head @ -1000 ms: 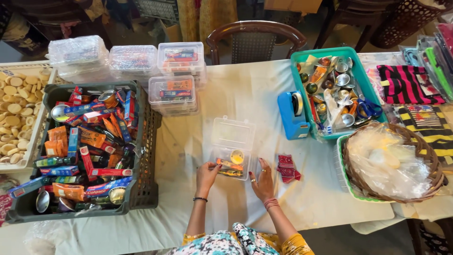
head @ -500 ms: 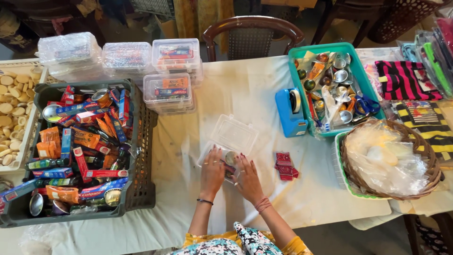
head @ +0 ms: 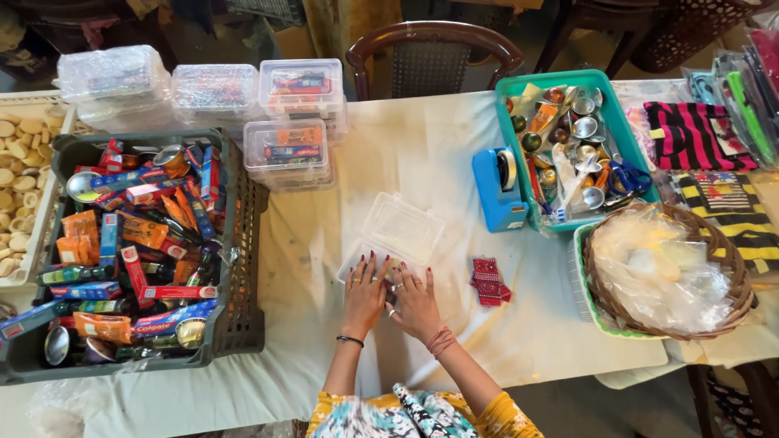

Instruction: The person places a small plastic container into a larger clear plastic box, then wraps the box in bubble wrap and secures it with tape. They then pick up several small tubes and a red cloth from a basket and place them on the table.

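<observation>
A clear plastic box (head: 395, 234) lies open on the white tablecloth, its lid tipped back away from me. My left hand (head: 363, 296) and my right hand (head: 415, 302) lie side by side, palms down, over the box's near half, covering what is inside. Fingers of both hands are spread flat. A small red patterned packet (head: 488, 281) lies just right of my right hand.
A dark crate (head: 239, 268) of toothpaste boxes and sachets stands at left. Stacked clear filled boxes (head: 288, 150) sit behind. A teal tray (head: 621, 130) of small metal cups, a blue tape dispenser (head: 499, 191) and a wicker basket (head: 730, 259) stand at right.
Both hands have come down flat over the open box's contents; earlier they were placing small items in it. The view has shifted slightly.
</observation>
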